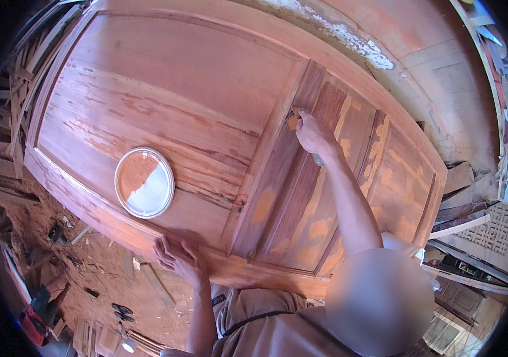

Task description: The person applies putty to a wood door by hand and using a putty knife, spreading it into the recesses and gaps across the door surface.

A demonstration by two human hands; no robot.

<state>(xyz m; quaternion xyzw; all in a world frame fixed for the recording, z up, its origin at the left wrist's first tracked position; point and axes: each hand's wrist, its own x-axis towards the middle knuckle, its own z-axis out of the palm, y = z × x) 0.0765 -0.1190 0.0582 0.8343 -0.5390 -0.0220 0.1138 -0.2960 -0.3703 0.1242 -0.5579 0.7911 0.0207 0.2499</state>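
A large wooden door panel [206,65] of reddish wood lies flat in front of me. My right hand [314,132] is closed round a putty knife [318,159], most of it hidden by the fingers. Orange filler shows at its front end, against a dark crosspiece of the door. On the near edge of the panel rests my left hand [179,260], its fingers spread and nothing in them. Just beyond that hand a round white lid [153,189] sits on the panel, partly covered with orange-brown filler. Patches of the filler [319,228] mark the slats on the right.
Stacked wood strips [25,83] lie beyond the left end. Sawdust and offcuts cover the floor [105,268] at the lower left, near a pair of sandals [123,312]. A person's leg [43,297] shows there. Boards and a patterned panel [492,229] stand at the right.
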